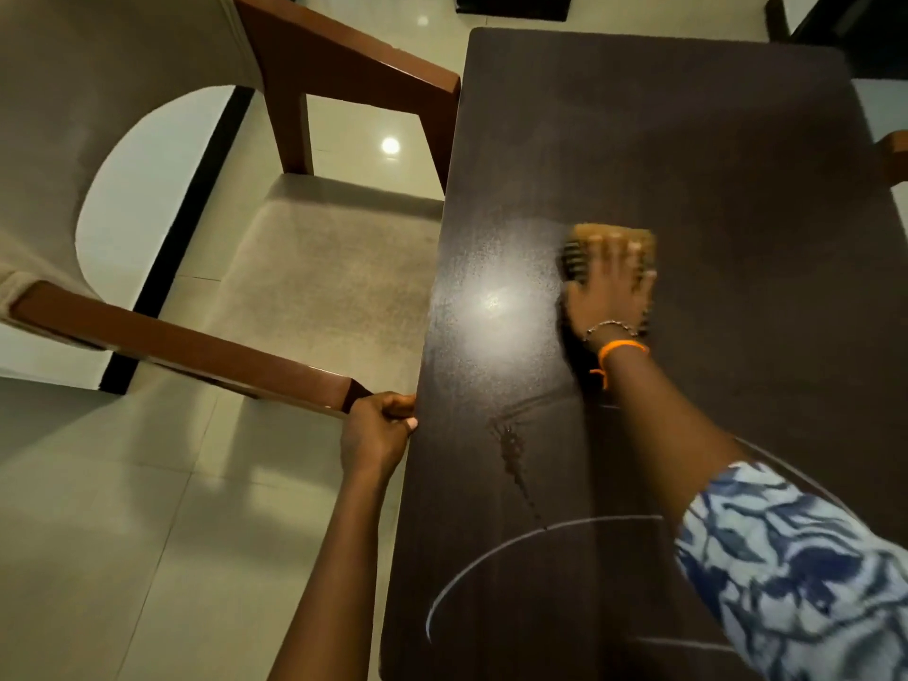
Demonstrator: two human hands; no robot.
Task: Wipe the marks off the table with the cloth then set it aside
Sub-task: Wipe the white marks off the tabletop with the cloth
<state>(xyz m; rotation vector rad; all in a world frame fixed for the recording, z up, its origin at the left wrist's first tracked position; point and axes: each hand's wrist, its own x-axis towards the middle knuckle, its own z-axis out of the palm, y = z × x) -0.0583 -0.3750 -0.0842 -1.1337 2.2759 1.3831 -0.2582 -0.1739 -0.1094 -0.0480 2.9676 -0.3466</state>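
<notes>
My right hand (609,282) presses flat, fingers spread, on the orange striped cloth (609,248) mid-table (712,140); my left hand (378,430) grips the table's edge. The cloth looks soft and light, likely to bunch, so I'd pinch a fold to lift it. White chalk marks (491,557) remain nearer me.

Dark glossy wood-grain table (688,140), woven tan cloth (609,238), polished floor tiles (123,508)

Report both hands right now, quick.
Left hand: grip closed on the table edge.
Right hand: open, fingers spread flat, pressing the cloth onto the table.
</notes>
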